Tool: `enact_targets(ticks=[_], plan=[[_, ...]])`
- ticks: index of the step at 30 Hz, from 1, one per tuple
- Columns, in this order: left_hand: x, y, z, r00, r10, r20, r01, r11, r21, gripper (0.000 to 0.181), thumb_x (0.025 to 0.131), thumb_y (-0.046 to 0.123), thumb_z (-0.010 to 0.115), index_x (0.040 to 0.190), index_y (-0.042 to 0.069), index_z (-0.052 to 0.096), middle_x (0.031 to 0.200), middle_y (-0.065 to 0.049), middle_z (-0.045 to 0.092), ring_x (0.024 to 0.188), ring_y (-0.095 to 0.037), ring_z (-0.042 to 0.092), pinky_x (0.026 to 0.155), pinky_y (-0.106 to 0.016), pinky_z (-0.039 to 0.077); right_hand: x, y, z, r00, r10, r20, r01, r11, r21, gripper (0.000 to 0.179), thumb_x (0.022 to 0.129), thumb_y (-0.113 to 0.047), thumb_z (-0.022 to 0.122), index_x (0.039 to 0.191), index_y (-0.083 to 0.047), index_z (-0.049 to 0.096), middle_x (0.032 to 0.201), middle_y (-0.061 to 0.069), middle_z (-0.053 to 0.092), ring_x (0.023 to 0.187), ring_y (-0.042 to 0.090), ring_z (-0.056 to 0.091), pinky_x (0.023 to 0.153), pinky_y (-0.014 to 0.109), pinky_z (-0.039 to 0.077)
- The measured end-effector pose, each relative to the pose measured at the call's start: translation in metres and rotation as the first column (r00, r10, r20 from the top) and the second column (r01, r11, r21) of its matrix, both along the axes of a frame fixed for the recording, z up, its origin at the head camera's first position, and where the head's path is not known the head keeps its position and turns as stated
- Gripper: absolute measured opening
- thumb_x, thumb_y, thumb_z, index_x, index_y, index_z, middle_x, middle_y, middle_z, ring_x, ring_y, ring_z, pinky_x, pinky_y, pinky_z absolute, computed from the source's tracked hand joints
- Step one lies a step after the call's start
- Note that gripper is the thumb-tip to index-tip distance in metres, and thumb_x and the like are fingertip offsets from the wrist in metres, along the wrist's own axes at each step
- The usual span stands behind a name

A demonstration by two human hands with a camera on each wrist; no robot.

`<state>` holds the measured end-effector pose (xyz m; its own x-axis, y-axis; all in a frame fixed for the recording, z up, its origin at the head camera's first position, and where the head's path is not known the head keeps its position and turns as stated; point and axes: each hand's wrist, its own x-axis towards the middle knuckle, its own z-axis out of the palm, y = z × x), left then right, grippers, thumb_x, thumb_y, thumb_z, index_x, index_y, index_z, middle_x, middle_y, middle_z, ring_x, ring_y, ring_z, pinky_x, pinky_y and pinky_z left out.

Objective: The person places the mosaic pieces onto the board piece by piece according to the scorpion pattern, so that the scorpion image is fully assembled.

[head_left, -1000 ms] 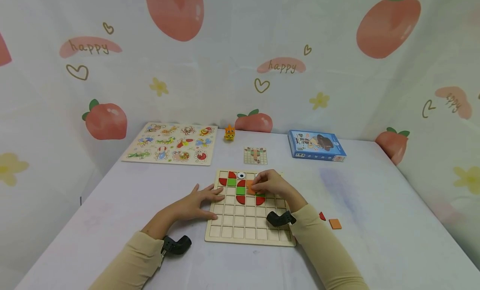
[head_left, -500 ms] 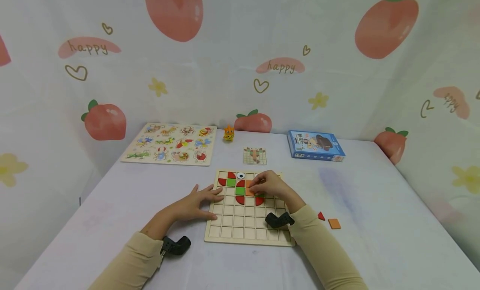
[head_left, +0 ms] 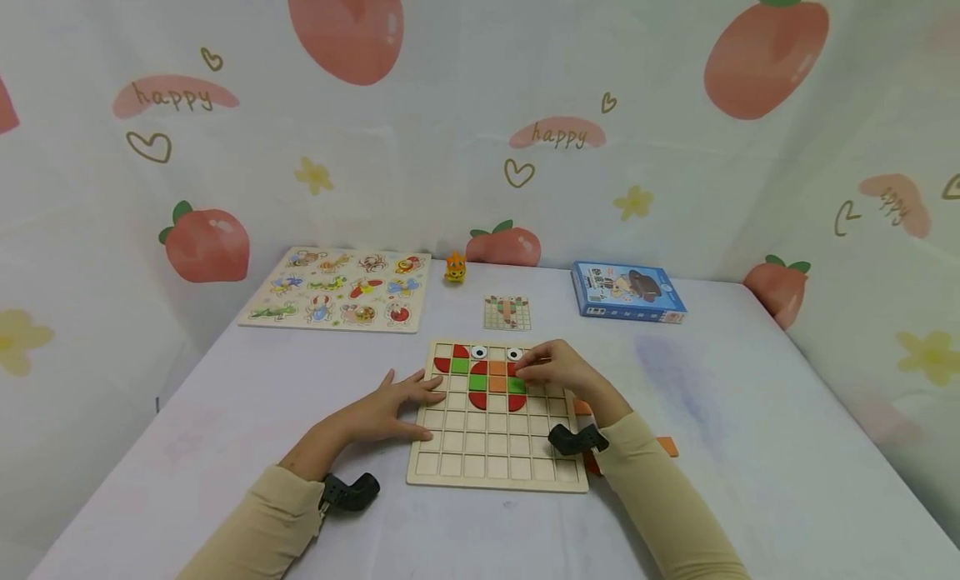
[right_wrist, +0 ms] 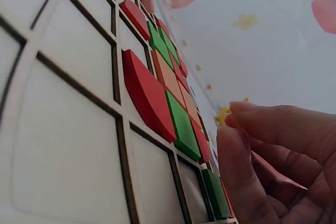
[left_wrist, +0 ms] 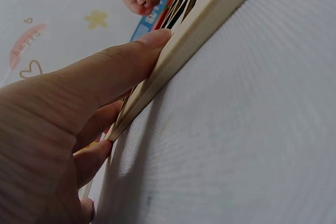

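Note:
A wooden grid board [head_left: 495,467] lies flat on the table. Red, green and orange tiles sit in its upper cells, along with two white eye tiles [head_left: 479,352]. My left hand [head_left: 390,409] rests at the board's left side, fingers spread; its thumb [left_wrist: 142,51] touches the wooden rim in the left wrist view. Over the board's upper right hovers my right hand [head_left: 561,370], thumb and index tips close together with nothing seen between them. Beside it are a green tile [head_left: 516,385] and an orange tile [head_left: 497,384] lying in its cell.
Behind the board lie a small pattern card [head_left: 507,312], an insect puzzle [head_left: 333,288] and a blue box [head_left: 628,292]. An orange toy figure [head_left: 455,267] stands at the back. Loose orange tiles [head_left: 668,446] lie near the right sleeve, which partly covers other pieces.
My right hand has let go of the orange tile and shifted slightly right, uncovering the second eye tile and the green tile. The left hand stays in place.

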<state>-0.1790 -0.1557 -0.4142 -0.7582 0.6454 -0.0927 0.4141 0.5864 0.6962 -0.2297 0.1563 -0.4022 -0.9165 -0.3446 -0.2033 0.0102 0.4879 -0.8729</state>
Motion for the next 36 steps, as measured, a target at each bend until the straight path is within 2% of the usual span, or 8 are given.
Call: enact_targets(ticks=[7,19,24,29,36], plan=[[0.001,-0.001,0.0,1.0,-0.003,-0.005,0.003,1.0,0.0,0.064,0.078,0.039,0.072,0.133,0.013,0.053,0.151,-0.003,0.032,0.146,-0.03,0.009,0.111,-0.06,-0.013,0.003,0.006,0.001,0.999,0.035,-0.013,-0.035,0.999,0.024,0.021,0.084,-0.017,0.068,0.098,-0.001,0.071,0.096,0.007,0.07,0.078,0.009,0.062,0.072,0.023,0.054],[0.0,-0.002,-0.002,1.0,-0.014,-0.022,0.015,1.0,0.018,0.063,0.078,0.039,0.072,0.133,0.013,0.053,0.151,-0.003,0.032,0.145,-0.03,0.01,0.111,-0.06,-0.013,0.018,0.047,0.002,0.999,-0.039,-0.002,0.039,0.995,0.093,0.024,0.083,-0.019,0.07,0.098,-0.001,0.071,0.095,0.007,0.069,0.073,0.009,0.06,0.068,0.023,0.054],[-0.001,-0.002,-0.003,1.0,-0.013,-0.02,0.013,1.0,0.026,0.063,0.078,0.039,0.073,0.133,0.013,0.054,0.151,-0.003,0.033,0.145,-0.031,0.01,0.111,-0.06,-0.013,0.025,0.062,0.002,0.999,-0.034,-0.019,0.036,0.992,0.119,0.026,0.081,-0.018,0.071,0.1,0.0,0.07,0.093,0.007,0.069,0.073,0.012,0.058,0.067,0.024,0.05],[-0.001,-0.002,-0.003,1.0,-0.014,-0.021,0.014,1.0,0.012,0.064,0.078,0.04,0.072,0.133,0.014,0.053,0.151,-0.003,0.032,0.145,-0.031,0.01,0.112,-0.06,-0.012,0.031,0.075,-0.001,1.0,-0.005,-0.016,0.007,0.991,0.134,0.029,0.08,-0.018,0.072,0.102,0.001,0.069,0.093,0.007,0.068,0.076,0.012,0.057,0.069,0.025,0.048],[-0.002,-0.002,-0.004,1.0,-0.007,-0.017,0.007,1.0,0.01,0.064,0.077,0.041,0.072,0.133,0.015,0.054,0.152,-0.002,0.032,0.145,-0.03,0.009,0.112,-0.059,-0.013,0.038,0.084,-0.001,0.999,0.042,0.003,-0.042,0.994,0.099,0.032,0.079,-0.013,0.073,0.104,0.006,0.066,0.084,0.004,0.067,0.068,0.011,0.053,0.062,0.023,0.047]])
